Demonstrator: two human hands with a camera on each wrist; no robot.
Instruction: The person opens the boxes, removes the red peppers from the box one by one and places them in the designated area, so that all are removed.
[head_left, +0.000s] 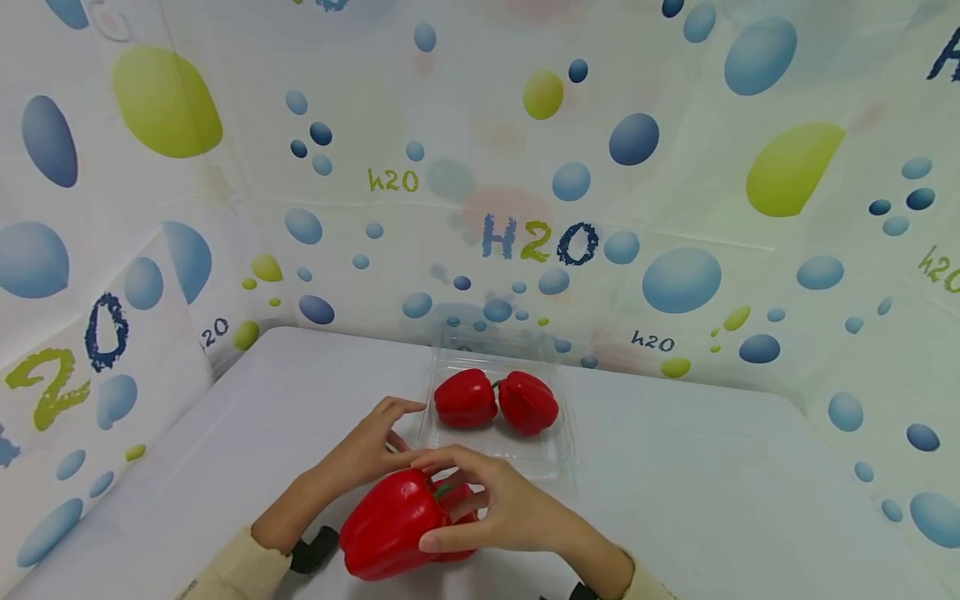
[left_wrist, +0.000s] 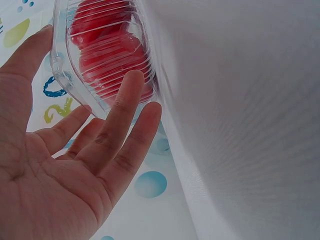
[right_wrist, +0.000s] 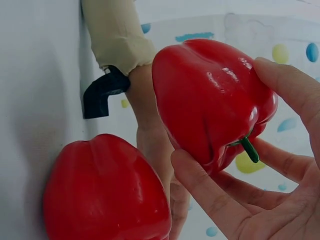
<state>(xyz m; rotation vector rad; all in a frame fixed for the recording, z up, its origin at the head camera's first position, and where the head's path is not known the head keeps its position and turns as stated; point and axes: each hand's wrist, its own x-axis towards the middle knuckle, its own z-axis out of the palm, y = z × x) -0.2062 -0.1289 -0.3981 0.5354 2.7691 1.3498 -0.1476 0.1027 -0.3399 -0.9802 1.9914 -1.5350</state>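
Note:
My right hand [head_left: 517, 504] grips a red bell pepper [head_left: 390, 525] with a green stem [right_wrist: 250, 150], thumb on one side and fingers on the other. In the right wrist view a second red bell pepper [right_wrist: 107, 190] rests on the table below the held one; the head view mostly hides it. Fingers spread, my left hand [head_left: 367, 446] holds nothing and is beside the near left corner of a clear plastic container [head_left: 525, 454]. In the left wrist view its fingers overlap the container's rim [left_wrist: 62, 75]. Two red peppers [head_left: 465, 398] sit side by side inside.
The white table [head_left: 690, 492] is backed by a curtain [head_left: 480, 125] printed with blue and green drops. The container's clear lid [head_left: 495, 340] stands raised at the back, against the curtain. A black wrist mount [head_left: 315, 550] on my left forearm is close over the table.

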